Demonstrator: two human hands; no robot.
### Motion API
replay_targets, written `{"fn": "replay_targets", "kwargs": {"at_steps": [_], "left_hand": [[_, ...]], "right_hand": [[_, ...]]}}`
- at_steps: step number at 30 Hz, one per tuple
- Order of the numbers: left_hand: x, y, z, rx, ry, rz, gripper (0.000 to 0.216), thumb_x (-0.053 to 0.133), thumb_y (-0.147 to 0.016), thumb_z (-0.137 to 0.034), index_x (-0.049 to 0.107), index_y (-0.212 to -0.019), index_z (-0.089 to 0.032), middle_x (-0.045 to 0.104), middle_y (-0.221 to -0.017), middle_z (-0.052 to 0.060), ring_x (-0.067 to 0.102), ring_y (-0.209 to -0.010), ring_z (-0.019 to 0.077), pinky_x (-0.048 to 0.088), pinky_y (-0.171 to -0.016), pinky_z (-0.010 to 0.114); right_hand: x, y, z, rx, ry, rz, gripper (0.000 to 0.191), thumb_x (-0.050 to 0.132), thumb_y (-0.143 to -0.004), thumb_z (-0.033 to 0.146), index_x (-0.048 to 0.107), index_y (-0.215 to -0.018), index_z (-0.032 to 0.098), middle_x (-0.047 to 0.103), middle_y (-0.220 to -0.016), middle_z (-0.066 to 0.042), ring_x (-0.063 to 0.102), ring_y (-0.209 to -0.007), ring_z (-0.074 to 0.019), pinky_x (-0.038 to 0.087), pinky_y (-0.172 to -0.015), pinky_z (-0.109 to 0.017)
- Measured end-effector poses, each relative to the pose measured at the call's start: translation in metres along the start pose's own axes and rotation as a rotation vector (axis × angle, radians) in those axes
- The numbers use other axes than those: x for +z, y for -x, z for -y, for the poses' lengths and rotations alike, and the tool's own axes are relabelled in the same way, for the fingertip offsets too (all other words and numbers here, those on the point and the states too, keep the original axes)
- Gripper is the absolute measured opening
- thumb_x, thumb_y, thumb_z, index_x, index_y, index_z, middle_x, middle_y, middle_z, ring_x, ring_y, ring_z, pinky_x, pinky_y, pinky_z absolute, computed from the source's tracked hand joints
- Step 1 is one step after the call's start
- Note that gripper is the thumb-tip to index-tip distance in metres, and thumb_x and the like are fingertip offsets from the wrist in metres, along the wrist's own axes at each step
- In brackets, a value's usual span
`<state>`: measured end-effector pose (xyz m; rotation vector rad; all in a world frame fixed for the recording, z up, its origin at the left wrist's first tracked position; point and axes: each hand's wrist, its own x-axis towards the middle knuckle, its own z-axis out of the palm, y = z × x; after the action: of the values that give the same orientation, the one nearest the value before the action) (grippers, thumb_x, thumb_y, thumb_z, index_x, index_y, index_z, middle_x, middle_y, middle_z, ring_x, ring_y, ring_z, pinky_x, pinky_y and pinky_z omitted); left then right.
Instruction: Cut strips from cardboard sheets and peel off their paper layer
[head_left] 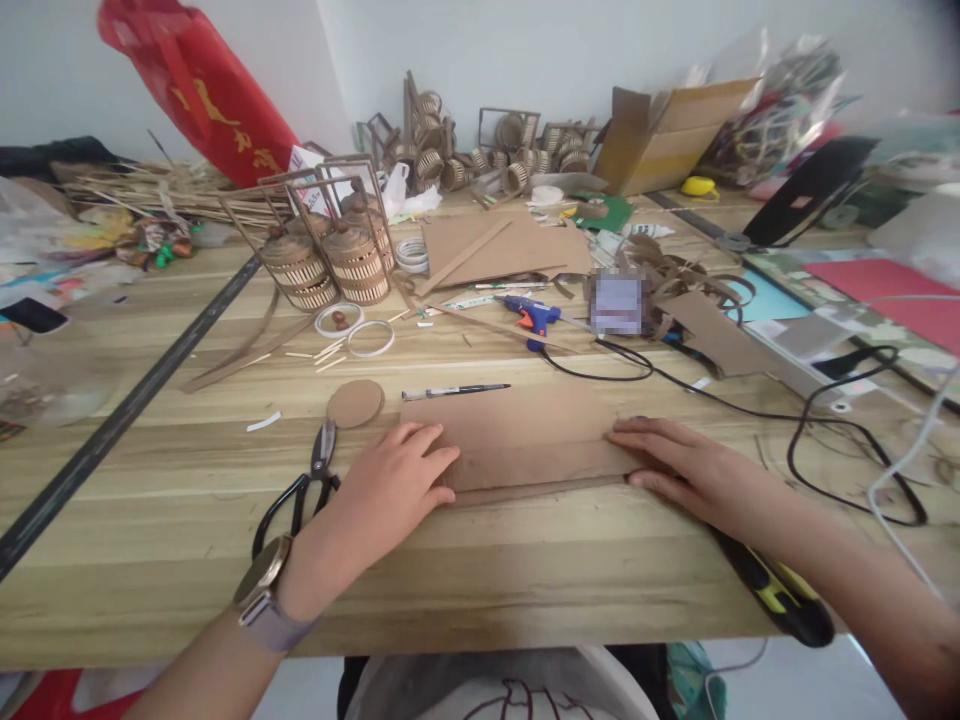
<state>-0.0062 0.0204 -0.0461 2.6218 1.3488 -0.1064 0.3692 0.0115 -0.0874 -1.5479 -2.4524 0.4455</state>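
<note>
A brown cardboard sheet (517,432) lies flat on the wooden table (480,570) in front of me, its near edge folded over into a strip. My left hand (390,490) presses flat on the sheet's left end, fingers stretched out. My right hand (682,465) lies flat on the right end of the folded strip, fingers extended. Neither hand grips anything. A pen (454,391) rests just beyond the sheet. A cardboard disc (355,402) and black scissors (300,490) sit to the left of my left hand.
A blue glue gun (532,318) with a black cable (810,440) lies behind the sheet. Small woven lanterns in wire frames (330,255) stand at back left. A yellow-black utility knife (780,595) lies under my right forearm. Cardboard scraps, rings and a red bag (210,90) crowd the back.
</note>
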Motion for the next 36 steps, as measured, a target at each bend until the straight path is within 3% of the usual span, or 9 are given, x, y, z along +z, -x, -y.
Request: {"fn": "replay_targets", "kwargs": {"at_steps": [5,11,16,20,22,25,28,31,36], "left_hand": [[0.001,-0.002,-0.001,0.007,0.073,-0.002,0.027,0.065,-0.093,-0.021,0.069,-0.119,-0.021,0.064,-0.115,0.008,0.059,-0.110,0.0271,0.051,-0.094,0.044],[0.002,0.001,-0.001,0.014,0.076,0.036,0.028,0.064,-0.093,-0.019,0.068,-0.121,-0.020,0.062,-0.111,0.008,0.059,-0.106,0.0263,0.051,-0.092,0.043],[0.004,0.002,0.001,0.003,0.090,0.023,0.028,0.064,-0.093,-0.019,0.068,-0.121,-0.021,0.062,-0.113,0.007,0.060,-0.106,0.0252,0.052,-0.091,0.041],[0.006,0.002,0.002,0.024,0.086,-0.006,0.027,0.066,-0.091,-0.018,0.068,-0.118,-0.022,0.062,-0.111,0.007,0.061,-0.105,0.0250,0.052,-0.089,0.040],[0.007,0.003,0.003,0.033,0.081,-0.015,0.027,0.066,-0.091,-0.017,0.068,-0.118,-0.022,0.062,-0.110,0.006,0.061,-0.104,0.0245,0.052,-0.089,0.039],[0.008,0.003,0.003,0.040,0.074,-0.037,0.027,0.065,-0.091,-0.017,0.068,-0.117,-0.022,0.062,-0.110,0.006,0.062,-0.103,0.0245,0.052,-0.089,0.039],[0.008,0.006,0.001,0.031,0.069,-0.043,0.028,0.064,-0.092,-0.017,0.067,-0.119,-0.022,0.063,-0.111,0.007,0.061,-0.104,0.0259,0.052,-0.090,0.041],[0.009,0.012,-0.002,-0.009,0.044,-0.047,0.033,0.065,-0.091,-0.019,0.065,-0.124,-0.021,0.064,-0.115,0.009,0.060,-0.109,0.0286,0.051,-0.093,0.044],[0.018,0.028,-0.003,-0.127,0.033,-0.104,0.032,0.061,-0.093,-0.018,0.065,-0.125,-0.020,0.063,-0.119,0.010,0.059,-0.112,0.0293,0.051,-0.096,0.046]], "right_hand": [[-0.001,-0.003,0.005,-0.028,-0.019,-0.003,0.049,0.043,-0.097,0.054,0.066,-0.126,0.023,0.063,-0.133,-0.014,0.060,-0.122,-0.0298,0.050,-0.105,-0.050],[-0.009,-0.010,0.012,-0.046,0.063,0.013,0.043,0.045,-0.096,0.043,0.064,-0.129,0.024,0.062,-0.135,-0.012,0.057,-0.126,-0.0299,0.047,-0.106,-0.050],[-0.006,0.024,0.015,0.274,0.326,-0.145,0.055,0.050,-0.090,0.052,0.057,-0.136,0.022,0.066,-0.122,-0.016,0.066,-0.107,-0.0370,0.056,-0.088,-0.054],[-0.003,0.049,0.005,0.462,0.325,-0.071,0.053,0.046,-0.091,0.049,0.056,-0.134,0.020,0.071,-0.105,-0.016,0.072,-0.082,-0.0343,0.059,-0.064,-0.047],[-0.005,0.049,0.000,0.484,0.332,-0.070,0.050,0.046,-0.092,0.045,0.056,-0.133,0.019,0.071,-0.104,-0.016,0.072,-0.082,-0.0335,0.059,-0.068,-0.048],[-0.012,0.036,0.003,0.512,0.476,-0.198,0.047,0.044,-0.094,0.040,0.058,-0.131,0.016,0.068,-0.111,-0.020,0.068,-0.098,-0.0385,0.056,-0.081,-0.054],[-0.016,0.018,0.016,0.297,0.431,-0.273,0.045,0.040,-0.098,0.042,0.061,-0.131,0.019,0.063,-0.126,-0.018,0.060,-0.115,-0.0377,0.051,-0.093,-0.056],[-0.014,0.000,0.029,-0.034,0.179,-0.133,0.042,0.044,-0.099,0.044,0.062,-0.132,0.027,0.062,-0.134,-0.011,0.054,-0.126,-0.0313,0.046,-0.104,-0.053],[-0.007,-0.025,0.028,-0.123,-0.009,0.017,0.039,0.048,-0.095,0.039,0.070,-0.124,0.025,0.065,-0.128,-0.013,0.059,-0.121,-0.0295,0.049,-0.101,-0.052]]}}
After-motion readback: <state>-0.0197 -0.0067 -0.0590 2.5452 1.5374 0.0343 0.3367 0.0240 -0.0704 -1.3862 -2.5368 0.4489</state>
